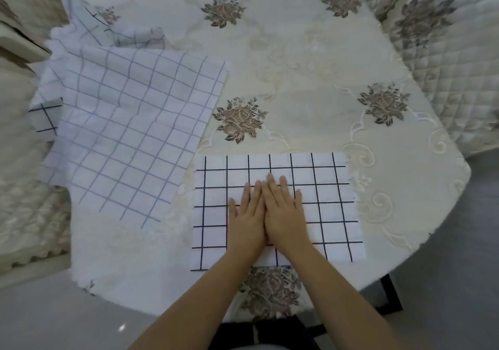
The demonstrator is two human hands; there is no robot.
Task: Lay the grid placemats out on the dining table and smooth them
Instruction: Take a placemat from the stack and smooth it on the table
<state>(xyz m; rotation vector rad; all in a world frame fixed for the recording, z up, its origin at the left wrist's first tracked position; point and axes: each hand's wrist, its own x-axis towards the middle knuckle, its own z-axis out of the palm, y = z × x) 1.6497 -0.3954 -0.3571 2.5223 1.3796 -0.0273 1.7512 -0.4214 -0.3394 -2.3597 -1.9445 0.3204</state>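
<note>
Head view.

1. Surface (310,61): round, covered by a cream tablecloth (297,123) embroidered with brown flowers.
2. Black-grid placemat (334,204): lies flat on the surface at the 6 o'clock edge, nearest the person. Its long sides run from 9 to 3 o'clock. All four edges rest on the tablecloth.
3. Left hand (247,220): open, palm down, fingers straight and pointing to 12 o'clock. It presses on the middle of the black-grid placemat.
4. Right hand (285,214): open, palm down, fingers straight. It presses on the same placemat, just at the 3 o'clock side of the left hand. The two hands touch along their inner edges.
5. Grey-grid placemat (127,133): lies at 9 o'clock on the surface, turned at an angle, its lines fainter. Its near corner comes just beside the black-grid placemat; whether the two touch cannot be told. Its 9 o'clock side reaches the surface edge.
6. Further grid cloth (135,39): rumpled, at 10 o'clock, partly under the grey-grid placemat.
7. Black-lined cloth corner (44,117): shows at the 9 o'clock edge of the grey-grid placemat.
8. Quilted chair cover (445,66): stands at 2 o'clock, beyond the surface.
</note>
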